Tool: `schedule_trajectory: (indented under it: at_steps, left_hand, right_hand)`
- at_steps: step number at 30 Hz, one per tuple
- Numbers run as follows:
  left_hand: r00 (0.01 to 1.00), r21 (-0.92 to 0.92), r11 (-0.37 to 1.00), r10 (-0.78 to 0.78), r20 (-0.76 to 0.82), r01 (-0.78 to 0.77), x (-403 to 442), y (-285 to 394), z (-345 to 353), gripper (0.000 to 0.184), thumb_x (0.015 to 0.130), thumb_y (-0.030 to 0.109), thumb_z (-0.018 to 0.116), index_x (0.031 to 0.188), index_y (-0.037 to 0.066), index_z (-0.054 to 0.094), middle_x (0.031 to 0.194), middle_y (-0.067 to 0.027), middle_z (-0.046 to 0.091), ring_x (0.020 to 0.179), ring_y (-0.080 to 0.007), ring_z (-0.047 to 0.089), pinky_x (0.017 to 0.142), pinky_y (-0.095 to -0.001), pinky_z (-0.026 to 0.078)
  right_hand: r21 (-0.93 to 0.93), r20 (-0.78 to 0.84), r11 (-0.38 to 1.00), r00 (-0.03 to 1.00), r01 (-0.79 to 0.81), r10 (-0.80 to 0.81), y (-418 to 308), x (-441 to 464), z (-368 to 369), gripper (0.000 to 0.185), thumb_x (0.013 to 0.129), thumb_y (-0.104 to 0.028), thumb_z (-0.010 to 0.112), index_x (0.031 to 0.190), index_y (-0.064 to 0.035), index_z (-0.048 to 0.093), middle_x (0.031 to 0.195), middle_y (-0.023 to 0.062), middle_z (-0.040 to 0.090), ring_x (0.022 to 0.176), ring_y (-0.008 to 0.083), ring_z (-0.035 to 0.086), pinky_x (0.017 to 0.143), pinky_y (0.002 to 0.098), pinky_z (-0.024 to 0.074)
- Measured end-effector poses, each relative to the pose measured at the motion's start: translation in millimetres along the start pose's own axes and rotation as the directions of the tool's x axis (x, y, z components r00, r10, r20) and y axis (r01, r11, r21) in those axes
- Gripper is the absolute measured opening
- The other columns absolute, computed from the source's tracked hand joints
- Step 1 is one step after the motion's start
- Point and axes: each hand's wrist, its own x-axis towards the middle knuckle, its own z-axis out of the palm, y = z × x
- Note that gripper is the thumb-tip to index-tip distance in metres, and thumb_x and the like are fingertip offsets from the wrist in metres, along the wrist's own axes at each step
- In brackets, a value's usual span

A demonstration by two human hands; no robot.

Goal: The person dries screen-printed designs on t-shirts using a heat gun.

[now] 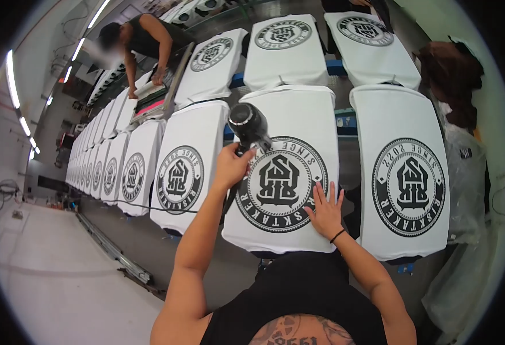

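In my left hand [233,165] is a black hair dryer [249,123], its handle gripped by closed fingers. The dryer hangs over the upper left of the round black print [278,187] on a white T-shirt [287,112], which is stretched over a board in front of me. My right hand [326,214] lies with fingers spread on the lower right part of that same print. From the dryer a dark cord [155,207] appears to run left across the neighbouring shirt, though my left arm hides part of it.
Another printed white shirt [401,115] lies on the board to my right. Rows of similar shirts [183,123] stretch away left. At the upper left a co-worker [152,37] leans over a printing frame [175,80]. Clear plastic sheeting [465,184] hangs along the right side.
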Motion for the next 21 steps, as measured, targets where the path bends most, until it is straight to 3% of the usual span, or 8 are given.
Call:
schedule_trajectory:
  at_steps: [4, 8, 10, 12, 16, 18, 21]
  left_hand:
    - [0.986, -0.181, 0.979, -0.071, 0.152, 0.098, -62.5, -4.6, -9.8, 0.026, 0.092, 0.022, 0.074, 0.096, -0.003, 0.067, 0.056, -0.0040, 0.061, 0.045, -0.0104, 0.057, 0.043, -0.0262, 0.043]
    - [0.999, -0.089, 0.996, -0.028, 0.030, 0.031, -119.0, -22.8, -4.0, 0.027, 0.092, 0.021, 0.074, 0.095, -0.004, 0.066, 0.055, -0.0034, 0.061, 0.045, -0.0098, 0.058, 0.044, -0.0253, 0.044]
    - [0.992, -0.227, 0.968, -0.091, 0.090, 0.109, -140.9, -28.3, -10.2, 0.028, 0.091, 0.022, 0.075, 0.094, -0.005, 0.066, 0.058, -0.0038, 0.061, 0.047, -0.0102, 0.058, 0.045, -0.0268, 0.046]
    - [0.985, -0.298, 0.942, -0.123, 0.120, 0.154, -159.3, -38.3, -16.2, 0.029, 0.091, 0.022, 0.075, 0.094, -0.005, 0.066, 0.059, -0.0035, 0.061, 0.048, -0.0100, 0.058, 0.045, -0.0268, 0.047]
    - [0.993, -0.214, 0.970, -0.113, 0.036, 0.118, -182.5, -47.3, -35.6, 0.031, 0.090, 0.024, 0.076, 0.099, -0.005, 0.066, 0.058, -0.0036, 0.060, 0.047, -0.0103, 0.057, 0.046, -0.0269, 0.047]
    - [0.981, -0.189, 0.975, -0.141, -0.133, 0.115, -188.0, -61.0, -44.3, 0.033, 0.090, 0.024, 0.076, 0.104, -0.004, 0.066, 0.058, -0.0039, 0.060, 0.047, -0.0105, 0.057, 0.045, -0.0269, 0.047]
    - [0.960, -0.260, 0.958, -0.176, -0.218, 0.117, -191.9, -84.1, -60.9, 0.031, 0.090, 0.021, 0.075, 0.105, -0.005, 0.065, 0.059, -0.0034, 0.060, 0.046, -0.0110, 0.057, 0.044, -0.0275, 0.048]
  right_hand:
    - [0.021, -0.043, 1.000, 0.999, -0.011, 0.012, 1.5, 1.9, -0.3, 0.073, 0.098, -0.045, 0.055, 0.152, 0.0007, 0.039, 0.165, 0.0103, 0.028, 0.152, 0.0466, 0.011, 0.118, 0.0696, 0.0032]
    - [0.002, -0.064, 1.000, 0.998, 0.005, -0.005, 1.8, 5.5, 0.5, 0.072, 0.098, -0.045, 0.054, 0.152, 0.0000, 0.038, 0.165, 0.0103, 0.028, 0.152, 0.0459, 0.011, 0.118, 0.0686, 0.0019]
    - [-0.016, -0.077, 0.999, 0.997, 0.030, -0.031, 2.9, 7.5, 0.1, 0.072, 0.098, -0.045, 0.054, 0.153, -0.0002, 0.038, 0.165, 0.0104, 0.029, 0.152, 0.0459, 0.011, 0.118, 0.0683, 0.0015]
    - [-0.021, 0.013, 0.999, 0.999, 0.037, -0.037, 2.1, 6.6, 0.6, 0.072, 0.098, -0.045, 0.054, 0.153, -0.0004, 0.038, 0.164, 0.0108, 0.029, 0.152, 0.0460, 0.011, 0.118, 0.0681, 0.0007]
    - [-0.019, 0.027, 0.999, 0.999, 0.035, -0.034, -0.5, 2.7, -1.2, 0.073, 0.098, -0.047, 0.054, 0.152, -0.0004, 0.039, 0.164, 0.0111, 0.030, 0.153, 0.0460, 0.010, 0.118, 0.0689, -0.0001]
    - [-0.035, 0.032, 0.998, 0.998, 0.059, -0.058, -1.6, -0.7, 0.1, 0.073, 0.098, -0.048, 0.053, 0.153, -0.0007, 0.038, 0.164, 0.0108, 0.029, 0.153, 0.0457, 0.010, 0.118, 0.0692, -0.0005]
    - [-0.047, 0.033, 0.995, 0.996, 0.085, -0.084, 0.4, -7.2, 8.9, 0.072, 0.098, -0.048, 0.053, 0.153, -0.0022, 0.039, 0.165, 0.0093, 0.029, 0.153, 0.0452, 0.010, 0.118, 0.0693, 0.0002]
